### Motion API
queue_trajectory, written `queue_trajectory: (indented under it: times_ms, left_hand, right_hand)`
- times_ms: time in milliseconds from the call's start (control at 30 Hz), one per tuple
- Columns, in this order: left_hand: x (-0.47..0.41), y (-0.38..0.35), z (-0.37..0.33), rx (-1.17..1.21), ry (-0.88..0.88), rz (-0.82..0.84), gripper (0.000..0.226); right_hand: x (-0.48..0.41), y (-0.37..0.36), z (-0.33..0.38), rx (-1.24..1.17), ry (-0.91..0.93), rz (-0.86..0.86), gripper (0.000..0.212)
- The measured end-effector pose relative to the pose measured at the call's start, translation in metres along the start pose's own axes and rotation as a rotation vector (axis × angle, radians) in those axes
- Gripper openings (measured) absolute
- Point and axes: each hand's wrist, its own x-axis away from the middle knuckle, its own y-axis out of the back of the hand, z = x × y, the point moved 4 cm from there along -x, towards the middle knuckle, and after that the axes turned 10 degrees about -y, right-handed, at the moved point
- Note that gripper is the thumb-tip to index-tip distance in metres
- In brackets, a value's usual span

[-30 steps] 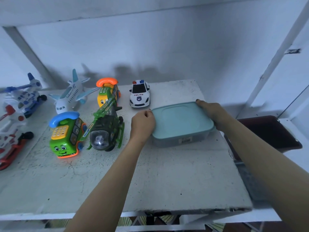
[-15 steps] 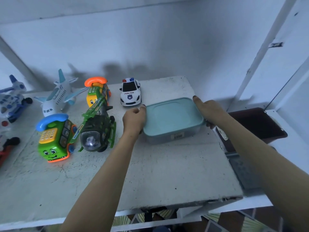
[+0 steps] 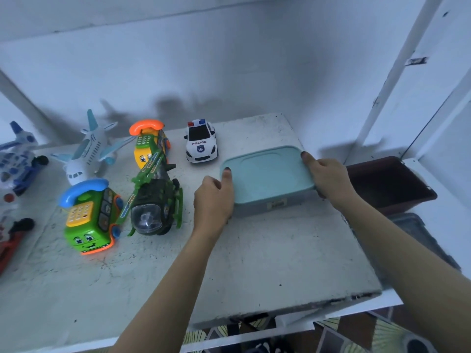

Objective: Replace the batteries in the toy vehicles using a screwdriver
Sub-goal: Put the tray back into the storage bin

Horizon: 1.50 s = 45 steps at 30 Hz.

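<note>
blue-and-white toy point(image 3: 17, 159): at the far left edge of the table point(image 3: 254, 263), partly cut off by the frame.
red toy point(image 3: 11, 244): at the near-left edge, mostly out of frame; kind cannot be told.
white airplane point(image 3: 88, 151): back left, nose toward the camera, pale blue wings and tail.
green phone bus point(image 3: 88, 217): in front of the airplane, blue handset on top, smiling face toward the camera.
yellow phone bus point(image 3: 149, 146): behind the helicopter, orange handset on top.
green helicopter point(image 3: 155, 202): just right of the green phone bus, clear nose dome toward the camera, rotor blade reaching back across the yellow phone bus.
police car point(image 3: 201, 143): toward the back, near the box's far-left corner but apart from it, front facing the camera.
left hand point(image 3: 214, 200): clasped on the box's left end, thumb laid on the lid's rim, fingers curled down the side wall.
box point(image 3: 267, 174): teal lid on a grey body, on the table's right half, small sticker on the near wall, held between both hands.
right hand point(image 3: 328, 177): clasped on the box's right end, thumb on the lid's far-right corner, fingers wrapped under the rim, hidden.
brown bin point(image 3: 390, 184): off the table's right edge, just beyond the right hand.
dark crate point(image 3: 418, 233): nearer than the brown bin, beside the right forearm.
</note>
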Motion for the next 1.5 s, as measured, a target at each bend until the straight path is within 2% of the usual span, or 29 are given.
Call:
queue_trajectory:
  times_ms: [167,333,467,633,867,967,1067,1167,1267,1367,1500]
  left_hand:
    - [0.012,-0.007,-0.006,0.05,-0.074,-0.045,0.03]
    - [0.009,-0.01,-0.003,0.132,-0.067,-0.052,0.024]
    - [0.001,-0.011,-0.005,0.135,-0.095,-0.029,0.024]
    - [-0.015,-0.024,-0.035,0.179,-0.201,0.002,0.021]
    - [-0.032,-0.083,-0.089,0.213,-0.246,0.096,0.019]
    - [-0.038,-0.125,-0.119,0.138,-0.25,0.12,0.016]
    - [-0.042,-0.176,-0.146,0.084,-0.249,0.146,0.018]
    - [-0.051,-0.236,-0.164,0.059,-0.175,0.177,0.012]
    - [-0.06,-0.303,-0.165,0.192,0.044,0.237,0.012]
    - [-0.063,-0.368,-0.153,0.245,0.196,0.28,0.02]
    - [-0.057,-0.44,-0.126,0.256,0.334,0.312,0.01]
  right_hand:
    - [0.001,-0.001,-0.003,-0.059,-0.037,-0.008,0.05]
    - [-0.002,-0.001,-0.004,-0.072,-0.076,0.029,0.046]
    - [-0.007,0.002,-0.007,-0.061,-0.055,0.022,0.059]
    - [-0.015,0.026,-0.007,0.009,0.03,-0.075,0.058]
    - [-0.048,0.104,-0.015,0.102,0.199,-0.348,0.052]
    - [-0.077,0.142,-0.029,0.158,0.198,-0.375,0.055]
    - [-0.111,0.177,-0.049,0.2,0.147,-0.33,0.051]
    - [-0.144,0.213,-0.077,0.164,0.061,-0.268,0.045]
    - [-0.179,0.241,-0.108,0.14,-0.016,-0.211,0.038]
    - [-0.218,0.256,-0.142,0.148,-0.068,-0.159,0.039]
    - [-0.265,0.261,-0.193,0.163,-0.156,-0.061,0.029]
